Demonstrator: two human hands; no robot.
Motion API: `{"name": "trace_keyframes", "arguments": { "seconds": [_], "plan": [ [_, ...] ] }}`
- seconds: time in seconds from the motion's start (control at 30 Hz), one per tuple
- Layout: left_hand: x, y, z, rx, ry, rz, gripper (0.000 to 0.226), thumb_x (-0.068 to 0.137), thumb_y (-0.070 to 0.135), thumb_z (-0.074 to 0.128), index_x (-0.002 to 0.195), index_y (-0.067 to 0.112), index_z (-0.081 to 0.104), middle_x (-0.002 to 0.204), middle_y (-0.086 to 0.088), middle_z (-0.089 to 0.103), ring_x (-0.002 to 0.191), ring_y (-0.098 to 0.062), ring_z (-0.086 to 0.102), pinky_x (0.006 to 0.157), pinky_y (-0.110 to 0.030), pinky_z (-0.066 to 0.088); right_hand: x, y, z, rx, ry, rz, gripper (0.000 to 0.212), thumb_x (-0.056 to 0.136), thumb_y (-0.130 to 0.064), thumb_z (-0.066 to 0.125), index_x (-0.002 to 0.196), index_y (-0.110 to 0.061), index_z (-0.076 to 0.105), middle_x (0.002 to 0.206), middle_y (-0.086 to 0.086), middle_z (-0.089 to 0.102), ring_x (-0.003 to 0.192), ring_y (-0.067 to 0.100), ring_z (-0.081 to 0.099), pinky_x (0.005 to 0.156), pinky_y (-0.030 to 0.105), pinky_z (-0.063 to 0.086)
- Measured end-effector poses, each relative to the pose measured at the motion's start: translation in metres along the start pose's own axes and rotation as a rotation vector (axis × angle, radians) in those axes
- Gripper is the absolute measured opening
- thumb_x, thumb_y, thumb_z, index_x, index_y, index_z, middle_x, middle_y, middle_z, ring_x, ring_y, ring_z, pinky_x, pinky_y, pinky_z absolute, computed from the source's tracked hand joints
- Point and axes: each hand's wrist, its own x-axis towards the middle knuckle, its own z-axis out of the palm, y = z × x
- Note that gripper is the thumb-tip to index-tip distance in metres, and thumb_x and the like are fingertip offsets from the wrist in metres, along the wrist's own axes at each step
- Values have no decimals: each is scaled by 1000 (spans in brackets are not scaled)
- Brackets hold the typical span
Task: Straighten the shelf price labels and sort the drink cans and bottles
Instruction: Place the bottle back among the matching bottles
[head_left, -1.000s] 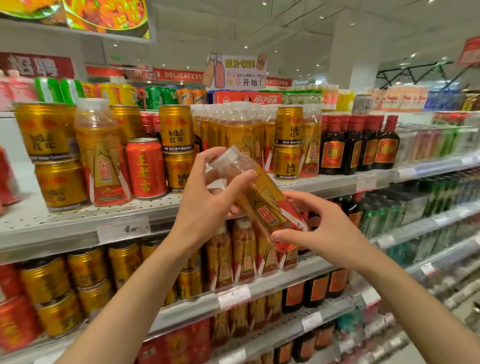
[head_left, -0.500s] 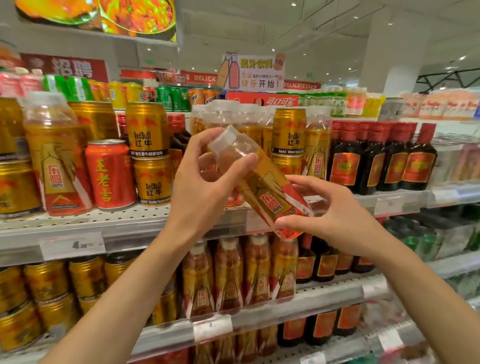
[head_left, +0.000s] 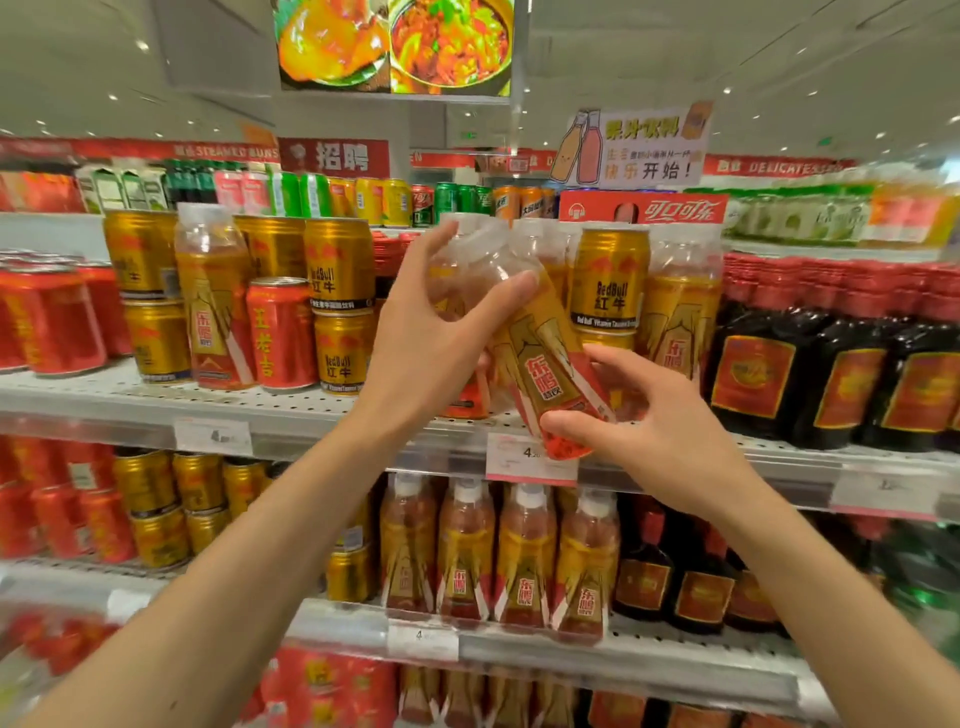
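Right now both hands hold one tilted drink bottle (head_left: 540, 358) in front of the upper shelf (head_left: 311, 415); the left hand (head_left: 436, 332) curls its thumb and fingers round the clear upper part, and the right hand (head_left: 649, 431) pinches the red base. Just below the base hangs a price label (head_left: 530, 457) on the shelf edge; gold cans (head_left: 340, 265), a red can (head_left: 280, 332) and dark bottles (head_left: 753, 358) stand on either side.

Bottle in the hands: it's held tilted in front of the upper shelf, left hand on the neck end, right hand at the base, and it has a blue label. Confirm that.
Not quite. The head view shows the bottle has a yellow and red label, not blue. The rest holds: it is tilted in front of the upper shelf, left hand near the neck end, right hand at the base.
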Motion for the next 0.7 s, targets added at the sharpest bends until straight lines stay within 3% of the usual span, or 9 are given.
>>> {"name": "trace_keyframes", "arguments": {
  "seconds": [0.1,0.23,0.33,0.4,0.5,0.6,0.7],
  "plan": [
    [4,4,0,87,-1,6,73,84,53,78,146,37,43,123,17,63,108,1,67,72,-23,63,7,4,8,19,17,-8,76,73,-60,80,141,-36,55,121,-24,64,111,-7,59,92,19,50],
    [13,4,-1,264,-19,87,84,85,59,74,157,34,37,123,15,58,115,-15,67,90,-43,63,13,4,17,-9,61,-13,74,72,-62,79,136,-31,59,123,-19,58,114,3,59,97,34,55],
    [18,3,1,337,-31,168,89,86,59,73,160,30,33,134,12,61,110,-21,71,91,-47,62,10,0,25,-84,136,-27,70,74,-65,75,131,-27,63,118,-14,62,109,6,62,95,36,56],
    [21,2,3,350,-52,226,85,88,54,73,159,26,37,143,10,60,98,-18,73,84,-42,64,7,-2,30,-157,194,-30,78,77,-64,73,140,-22,58,123,-10,65,113,9,62,100,37,54],
    [25,-1,5,352,-74,276,69,91,47,73,152,24,50,140,11,59,84,-10,69,74,-35,65,8,-4,37,-266,229,-16,83,80,-67,69,146,-18,53,123,-7,66,114,11,61,101,38,53],
    [30,-7,3,384,-65,295,58,94,42,73,147,25,56,145,8,59,81,-7,67,74,-26,63,11,-5,41,-306,225,3,77,81,-69,66,139,-19,59,106,-11,63,94,5,58,86,26,52],
    [34,-17,-5,413,-23,323,51,92,38,75,140,25,62,136,6,60,68,-4,63,71,-16,57,14,-7,44,-343,239,-4,74,80,-70,64,131,-17,64,101,-9,57,83,4,55,75,20,44]
  ]
}}
